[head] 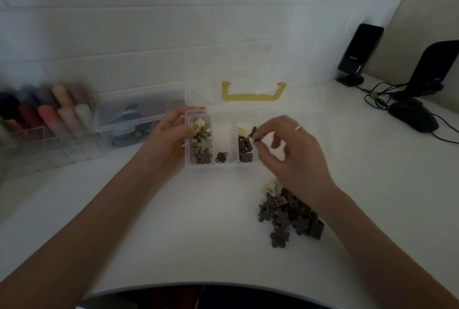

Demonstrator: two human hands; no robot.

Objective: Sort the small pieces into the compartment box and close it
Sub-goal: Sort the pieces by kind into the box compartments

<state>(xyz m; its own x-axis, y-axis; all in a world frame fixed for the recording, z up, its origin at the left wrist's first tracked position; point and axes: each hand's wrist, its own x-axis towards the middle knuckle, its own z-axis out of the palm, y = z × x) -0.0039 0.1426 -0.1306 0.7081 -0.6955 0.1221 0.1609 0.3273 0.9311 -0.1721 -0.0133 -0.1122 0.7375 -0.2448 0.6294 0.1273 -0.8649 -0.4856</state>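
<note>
Nearest the person, on the white table (173, 221), lies the loose pile of small pieces (289, 211), brown flower shapes and squarish clips with a few cream ones at its far edge; it sits under the right forearm, near the person's side of the box and to the right. Just beyond it the right hand (295, 149) hovers above the box's right end, thumb and forefinger pinching one dark brown piece (255, 133), the other fingers loosely curled. That piece hangs directly over the right compartment (246, 149), which already holds brown and cream squarish clips, so the coming move looks like a short drop straight down rather than a reach sideways. The middle compartment (223, 144), to the hand's left, holds a single dark round piece. On the far left the left hand (171, 132) grips the compartment box (198, 165) at its left wall, beside the compartment of flower shapes. Behind stands the open clear lid (253, 72) with its yellow handle (253, 95), still to be swung toward the person.
</note>
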